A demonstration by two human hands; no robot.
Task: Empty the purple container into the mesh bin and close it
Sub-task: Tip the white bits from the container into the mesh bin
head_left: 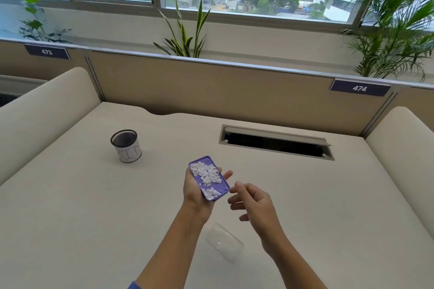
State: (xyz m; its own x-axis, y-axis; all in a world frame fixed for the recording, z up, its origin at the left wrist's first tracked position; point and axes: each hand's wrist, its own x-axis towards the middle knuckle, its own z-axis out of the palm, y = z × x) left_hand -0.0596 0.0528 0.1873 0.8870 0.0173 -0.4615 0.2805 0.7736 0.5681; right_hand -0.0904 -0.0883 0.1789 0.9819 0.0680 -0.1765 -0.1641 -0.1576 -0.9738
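Two bare hands were seen above the near middle of the desk (94, 194). The purple container (209, 178) was held open-side up in the left hand (196, 191), cradled in the palm with fingertips showing past its right edge, tilted slightly toward the far-left. Its tray was covered with small white paper bits (207, 174), heaped mostly at the far and middle parts, with a smaller patch at the near end. The right hand (252, 203) was held just beside the container's right edge, apart from it, fingers loosely curled and parted, nothing gripped. A clear lid (225, 244) was noted lying on the desk close to the near edge, between the two forearms, well apart from the container. The mesh bin (126, 149), a black mesh cup wrapped low with a white paper label bearing hand-drawn letters, was found upright toward the far-left part of the desk, well apart from both hands; whether anything lay inside could not be told. An open cable slot (276, 141) with its flap raised was recorded toward the far-right of the desk. A blue sleeve edge (133, 286) was just visible on the left arm at the bottom of the view.
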